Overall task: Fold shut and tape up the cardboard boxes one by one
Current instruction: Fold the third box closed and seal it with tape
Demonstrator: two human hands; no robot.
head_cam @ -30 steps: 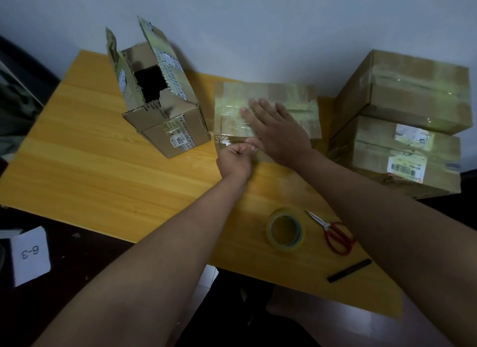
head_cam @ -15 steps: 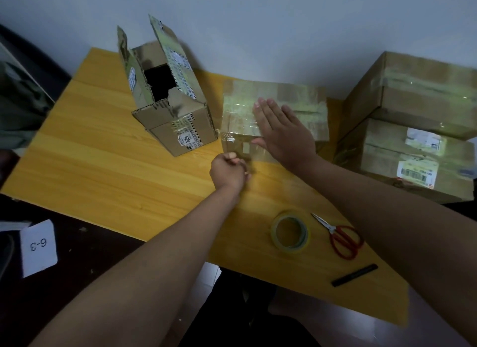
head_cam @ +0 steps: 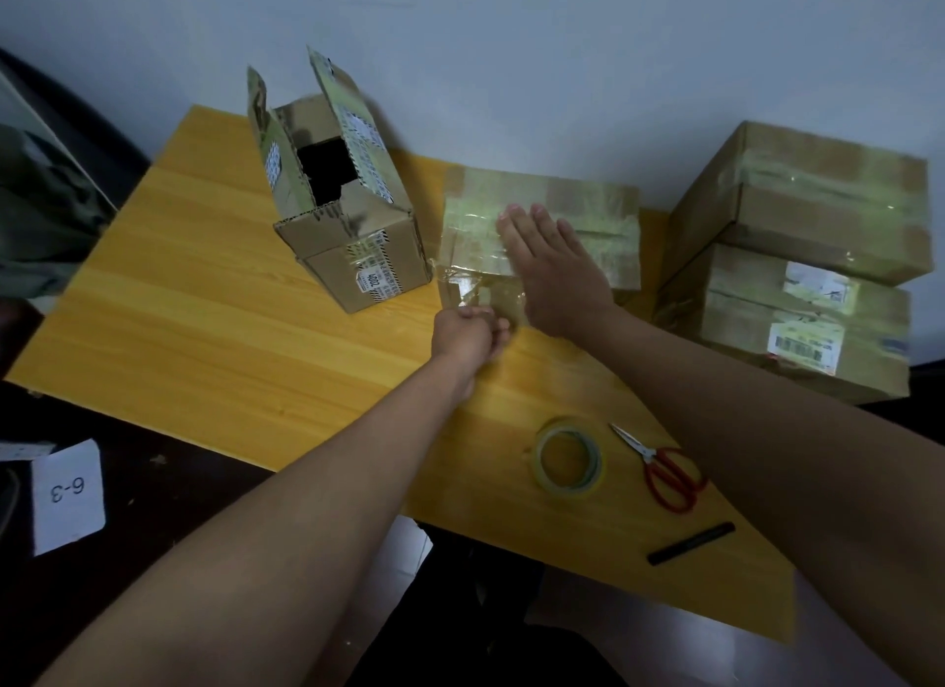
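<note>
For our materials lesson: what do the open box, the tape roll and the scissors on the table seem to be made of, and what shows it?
Open box: brown corrugated cardboard, matt; wavy fluting shows along the cut flap edges.
Tape roll: probably clear plastic film, glossy; the table shows through its yellowish ring.
Scissors: pale, shiny blades, likely metal; red handles look like plastic.

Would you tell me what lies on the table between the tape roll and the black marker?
In the head view, the red scissors lie between the tape roll and the marker, closed, on the table.
</note>
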